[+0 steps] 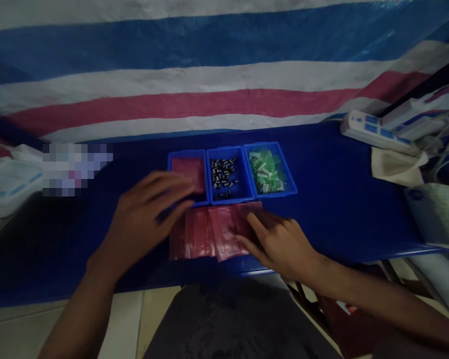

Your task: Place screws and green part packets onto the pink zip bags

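Observation:
Three blue bins stand side by side on the blue table. The left bin holds red plastic bags (194,172), the middle one small black-headed screws (222,172), and the right one green packets with metallic pieces (265,169). Several red plastic bags (228,232) lie overlapping in front of the bins. My left hand (145,214), slightly blurred, hovers beside the left bin with its fingers apart and nothing in them. My right hand (280,242) rests on the right end of the red bags, its thumb and fingers apart; the fingertips are partly in shadow.
A white power strip (376,132) with cables lies at the back right, near a beige cloth (396,167). At the right edge is a pale patterned packet (437,214). White items (15,179) sit at the far left. A striped sheet (209,75) hangs behind the table (329,199).

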### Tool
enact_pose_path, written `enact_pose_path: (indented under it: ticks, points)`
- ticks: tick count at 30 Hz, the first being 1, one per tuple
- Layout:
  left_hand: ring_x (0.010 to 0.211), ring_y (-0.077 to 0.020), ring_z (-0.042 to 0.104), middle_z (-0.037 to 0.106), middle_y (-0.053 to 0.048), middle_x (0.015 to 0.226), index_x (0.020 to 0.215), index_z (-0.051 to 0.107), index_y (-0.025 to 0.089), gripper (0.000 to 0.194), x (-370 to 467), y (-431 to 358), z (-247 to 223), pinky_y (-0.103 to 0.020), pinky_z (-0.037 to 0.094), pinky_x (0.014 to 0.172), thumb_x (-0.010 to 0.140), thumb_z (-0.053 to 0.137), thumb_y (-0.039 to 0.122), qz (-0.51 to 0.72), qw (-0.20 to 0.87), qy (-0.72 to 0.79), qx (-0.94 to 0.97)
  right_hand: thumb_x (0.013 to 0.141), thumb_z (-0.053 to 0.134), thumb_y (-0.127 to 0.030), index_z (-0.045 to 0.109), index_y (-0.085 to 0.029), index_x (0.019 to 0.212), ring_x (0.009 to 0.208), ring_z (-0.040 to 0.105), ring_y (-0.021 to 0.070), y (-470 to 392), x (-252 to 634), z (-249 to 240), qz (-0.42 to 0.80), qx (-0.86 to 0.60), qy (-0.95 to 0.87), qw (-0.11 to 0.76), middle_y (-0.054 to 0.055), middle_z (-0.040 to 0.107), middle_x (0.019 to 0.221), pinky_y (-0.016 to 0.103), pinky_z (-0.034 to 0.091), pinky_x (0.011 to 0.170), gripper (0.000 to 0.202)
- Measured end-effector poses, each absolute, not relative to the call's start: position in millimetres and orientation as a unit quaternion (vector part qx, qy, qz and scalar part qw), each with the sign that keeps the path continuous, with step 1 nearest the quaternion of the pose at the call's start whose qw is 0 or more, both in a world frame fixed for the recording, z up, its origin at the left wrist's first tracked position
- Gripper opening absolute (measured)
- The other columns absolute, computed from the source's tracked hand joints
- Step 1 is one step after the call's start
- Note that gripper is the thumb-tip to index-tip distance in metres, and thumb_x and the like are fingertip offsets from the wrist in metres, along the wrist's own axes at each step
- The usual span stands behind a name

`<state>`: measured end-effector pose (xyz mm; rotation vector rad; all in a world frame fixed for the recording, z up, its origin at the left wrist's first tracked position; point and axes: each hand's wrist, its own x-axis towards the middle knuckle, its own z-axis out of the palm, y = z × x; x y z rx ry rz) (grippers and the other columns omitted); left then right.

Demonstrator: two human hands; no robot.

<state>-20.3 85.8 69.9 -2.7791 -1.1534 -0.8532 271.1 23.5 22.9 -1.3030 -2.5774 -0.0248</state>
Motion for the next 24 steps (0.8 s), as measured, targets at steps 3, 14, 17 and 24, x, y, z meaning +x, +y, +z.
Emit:
enact_pose_path:
  ticks: [3, 14, 17, 24]
  points:
    - [0.137, -0.0263, 0.066, 0.074, -0.009, 0.138, 0.135, 0.069, 0.016, 0.029, -15, 27, 55, -0.04, 0.061, 0.111, 0.109, 0.06, 0.025, -0.214, 0.012, -0.321, -0.923, 0.111, 0.046, -0.034, 0.071, -0.018, 0.095, 0.078, 0.073, 0.0213, 19, 283, 21, -0.021, -0.36, -0.908, 0.211, 0.01, 0.077, 0.084, 0.032, 0.057, 0.068, 0.034]
    - [0.15, -0.0366, 0.054, 0.068, -0.014, 0.147, 0.141, 0.064, 0.011, 0.035, 23, -23, 4, -0.051, 0.064, 0.106, 0.108, 0.056, 0.015, -0.218, 0.065, -0.414, -0.882, 0.106, 0.06, -0.025, 0.071, -0.01, 0.126, 0.127, 0.067, 0.0305, 16, 312, 8, -0.031, -0.308, -0.925, 0.223, 0.021, 0.074, 0.129, 0.043, 0.059, 0.099, 0.027]
    - [0.149, -0.0353, 0.054, 0.065, -0.015, 0.151, 0.144, 0.062, 0.009, 0.037, 31, -23, 3, -0.056, 0.056, 0.118, 0.108, 0.059, 0.019, -0.22, 0.065, -0.408, -0.883, 0.108, 0.055, -0.034, 0.068, -0.018, 0.084, 0.075, 0.066, 0.0208, 16, 315, 19, -0.035, -0.384, -0.895, 0.225, 0.009, 0.071, 0.081, 0.032, 0.049, 0.066, 0.032]
    - [0.145, -0.0332, 0.057, 0.064, -0.012, 0.153, 0.146, 0.061, 0.012, 0.039, 48, -13, -12, -0.053, 0.058, 0.114, 0.107, 0.059, 0.02, -0.225, 0.024, -0.385, -0.895, 0.11, 0.048, -0.045, 0.068, -0.016, 0.086, 0.054, 0.058, 0.0176, 28, 300, 18, 0.005, -0.497, -0.854, 0.155, 0.009, 0.071, 0.073, 0.032, 0.022, 0.052, 0.043]
